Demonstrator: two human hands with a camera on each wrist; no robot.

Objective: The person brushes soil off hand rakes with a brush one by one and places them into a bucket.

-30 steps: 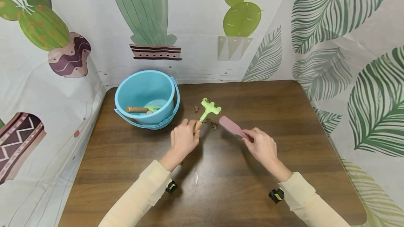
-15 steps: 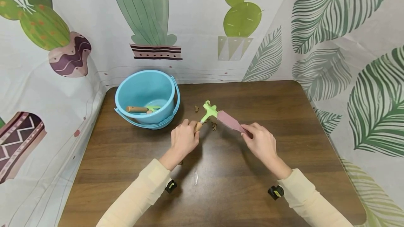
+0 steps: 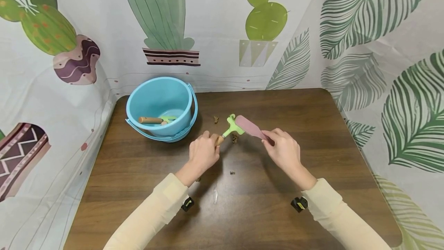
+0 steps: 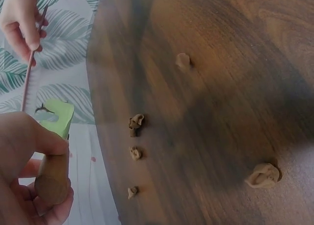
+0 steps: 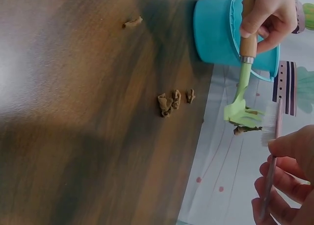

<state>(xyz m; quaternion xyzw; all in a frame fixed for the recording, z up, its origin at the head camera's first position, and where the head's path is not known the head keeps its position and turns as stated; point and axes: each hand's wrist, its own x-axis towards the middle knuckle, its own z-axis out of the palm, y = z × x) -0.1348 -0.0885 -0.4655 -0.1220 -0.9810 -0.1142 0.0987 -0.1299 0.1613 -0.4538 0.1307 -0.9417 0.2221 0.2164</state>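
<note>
- Dark brown wood-grain counter (image 3: 305,107).
- Round light-blue bucket (image 3: 149,99), green wooden-handled tool (image 3: 150,120) inside.
- Left hand (image 3: 204,151), curled round a wooden-handled lime-green fork (image 3: 232,126) above the counter.
- Right hand (image 3: 285,150), gripping a flat pink brush (image 3: 250,127), bristles beside the tines.
- Crumpled brown scraps (image 3: 235,139) on the counter, another on the tines.

Left hand (image 4: 19,144) — cut off, left wrist view.

A dark wood-grain table (image 3: 329,146) stands before me, backed by a white cloth (image 3: 218,22) printed with potted cacti (image 3: 159,14) and green leaves (image 3: 421,107). Toward its far left corner sits a light-blue bucket (image 3: 145,97), a wooden-handled green tool (image 3: 150,120) inside.
</note>
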